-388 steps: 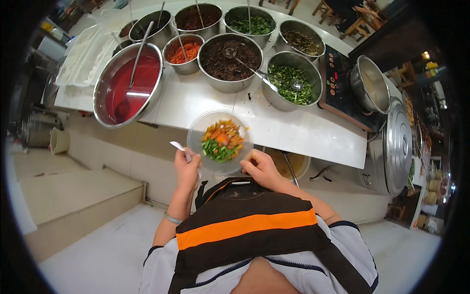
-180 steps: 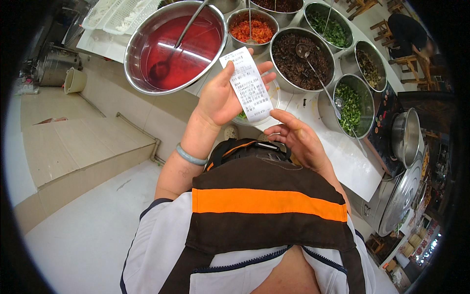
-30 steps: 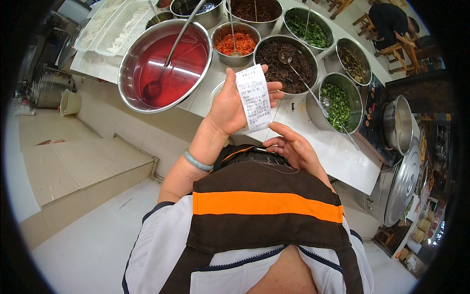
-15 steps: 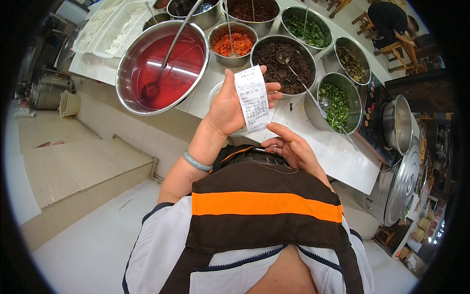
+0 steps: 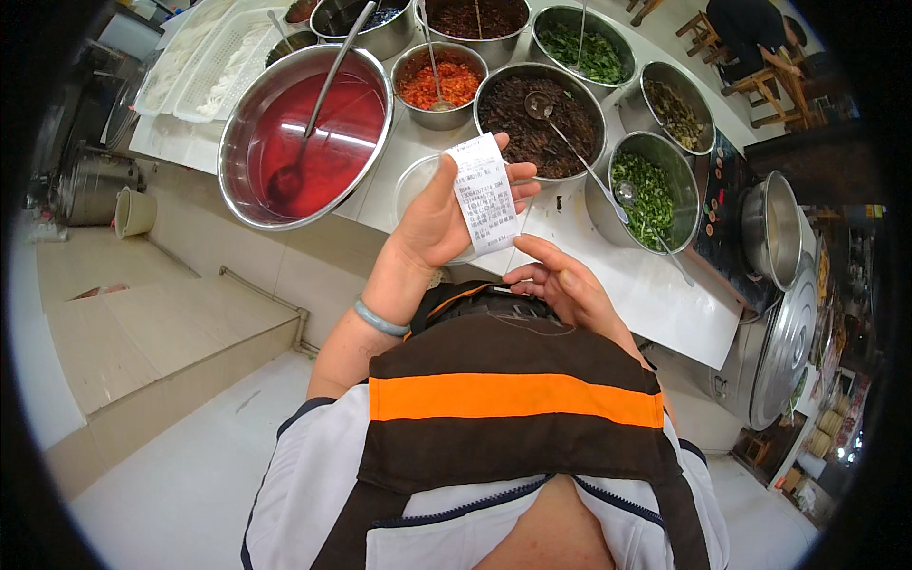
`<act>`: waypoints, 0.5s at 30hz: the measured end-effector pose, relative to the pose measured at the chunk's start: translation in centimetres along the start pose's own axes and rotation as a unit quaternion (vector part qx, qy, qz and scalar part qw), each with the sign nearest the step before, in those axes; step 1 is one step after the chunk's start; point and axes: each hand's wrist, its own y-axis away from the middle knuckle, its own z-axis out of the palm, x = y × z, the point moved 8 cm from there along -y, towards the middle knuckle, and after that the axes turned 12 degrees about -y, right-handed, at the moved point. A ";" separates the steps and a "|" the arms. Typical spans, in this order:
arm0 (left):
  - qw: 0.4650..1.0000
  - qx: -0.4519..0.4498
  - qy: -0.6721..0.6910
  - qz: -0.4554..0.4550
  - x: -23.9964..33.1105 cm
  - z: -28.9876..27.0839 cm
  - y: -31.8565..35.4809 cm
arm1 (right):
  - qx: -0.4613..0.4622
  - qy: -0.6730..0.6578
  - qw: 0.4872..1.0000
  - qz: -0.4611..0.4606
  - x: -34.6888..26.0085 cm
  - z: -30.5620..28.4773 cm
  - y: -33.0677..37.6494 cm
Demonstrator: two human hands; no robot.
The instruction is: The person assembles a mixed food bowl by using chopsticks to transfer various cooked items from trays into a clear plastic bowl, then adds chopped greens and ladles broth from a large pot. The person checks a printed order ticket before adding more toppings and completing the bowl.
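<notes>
A printed white paper receipt (image 5: pixel 483 195) lies along the palm of my left hand (image 5: pixel 432 214), with my thumb over its left edge and my fingers behind it. Just below its lower right corner is my right hand (image 5: pixel 570 285); the index finger stretches toward the corner, the other fingers are loosely bent, and nothing shows in them. Whether that fingertip touches the paper I cannot tell. Behind my left hand, a pale round container (image 5: pixel 418 180) is partly hidden. Past the receipt stands a steel pot of dark shredded food (image 5: pixel 541 128) with a ladle in it.
On the white table (image 5: pixel 632 304) stand a large basin of red liquid (image 5: pixel 318 142), a pot of chopped red food (image 5: pixel 439 84), a pot of chopped greens (image 5: pixel 641 190) and white baskets (image 5: pixel 223 71). A lidded steel pot (image 5: pixel 784 351) stands right. Far right, a person (image 5: pixel 750 33) bends near wooden stools.
The receipt's top has tilted slightly left and down, along with my left hand. My right hand stays almost where it was. The view has shifted a little.
</notes>
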 end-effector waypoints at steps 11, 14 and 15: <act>0.960 0.123 -0.250 -0.031 -0.5 -1.4 3.5 | 0.143 0.172 0.974 0.038 0.4 -5.7 3.7; 0.877 0.196 -0.438 0.026 1.8 -3.8 7.7 | 0.283 0.108 0.953 0.000 -0.7 -9.8 8.3; 0.836 0.229 -0.498 0.020 2.4 -4.9 9.3 | 0.339 0.106 0.935 -0.013 -1.0 -11.3 10.1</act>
